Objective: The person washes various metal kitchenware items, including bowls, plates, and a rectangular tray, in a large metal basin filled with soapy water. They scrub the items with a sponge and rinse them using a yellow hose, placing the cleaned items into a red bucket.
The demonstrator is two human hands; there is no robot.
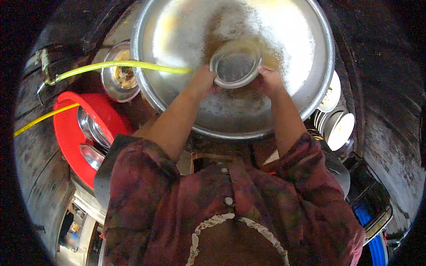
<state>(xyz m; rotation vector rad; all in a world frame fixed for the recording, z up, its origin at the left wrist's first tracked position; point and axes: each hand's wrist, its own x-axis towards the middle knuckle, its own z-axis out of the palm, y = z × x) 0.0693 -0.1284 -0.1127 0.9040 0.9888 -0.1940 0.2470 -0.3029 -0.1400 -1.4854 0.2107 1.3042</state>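
My left hand (207, 82) and my right hand (270, 81) grip a round metal bowl (238, 83) by opposite sides of its rim. The bowl is over the large round metal basin (284, 37) in front of me; its inside looks grey and smooth. Thumbs lie at the rim, while the other fingers are partly hidden by the bowl. Just left of my left hand, the free end of a yellow-green hose (133, 64) reaches over the basin. Whether water runs from it I cannot tell. Brownish and yellowish patches show on the basin's inner surface.
At the left stands a red tub (66, 148) with several metal bowls (90, 126) inside. A thin yellow hose (44, 119) crosses its rim. Behind it are a metal pan (107, 80) of food scraps and a tap (45, 66). Stacked plates (339, 128) sit right of the basin.
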